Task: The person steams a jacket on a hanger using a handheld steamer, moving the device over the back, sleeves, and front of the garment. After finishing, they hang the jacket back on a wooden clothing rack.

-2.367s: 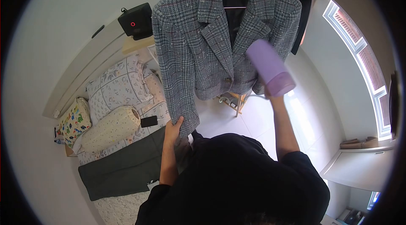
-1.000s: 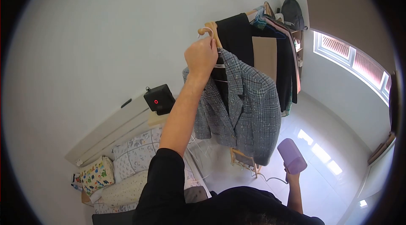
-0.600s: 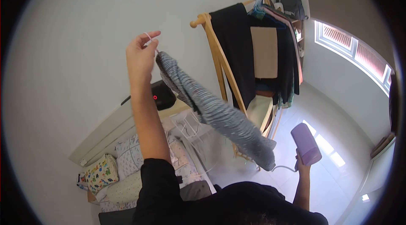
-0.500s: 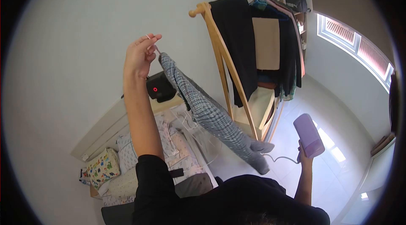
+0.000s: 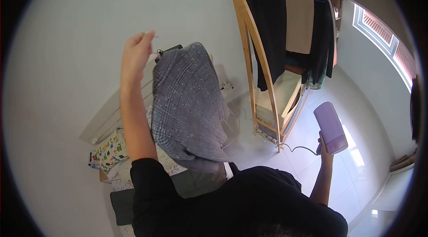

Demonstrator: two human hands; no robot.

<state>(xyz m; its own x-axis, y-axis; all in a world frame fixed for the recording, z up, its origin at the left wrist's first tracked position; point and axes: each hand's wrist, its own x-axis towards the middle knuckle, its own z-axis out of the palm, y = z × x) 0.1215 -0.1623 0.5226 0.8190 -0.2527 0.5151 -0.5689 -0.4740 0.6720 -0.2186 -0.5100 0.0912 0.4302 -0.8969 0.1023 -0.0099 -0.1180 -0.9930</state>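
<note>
Jacket [image 5: 187, 99] swung broadside, below left fingers [image 5: 145, 39] pinching hanger [image 5: 156, 36], right fingers [image 5: 322, 140] gripping purple appliance [image 5: 331, 125]

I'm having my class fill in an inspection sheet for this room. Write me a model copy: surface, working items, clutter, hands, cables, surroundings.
Surface: bed with patterned bedding; whether the jacket touches it cannot be told.
Working items: grey checked jacket, bunched, on a hanger; purple device.
Clutter: dark cloth and bright printed pillow on the bed.
Hands: left hand raised, pinching the hanger's hook; right hand gripping the purple device.
Cables: grey cord curving from the device towards the wooden rack's foot; far end unclear.
Surroundings: wooden rack with hung clothes; window at the picture's right.
</note>
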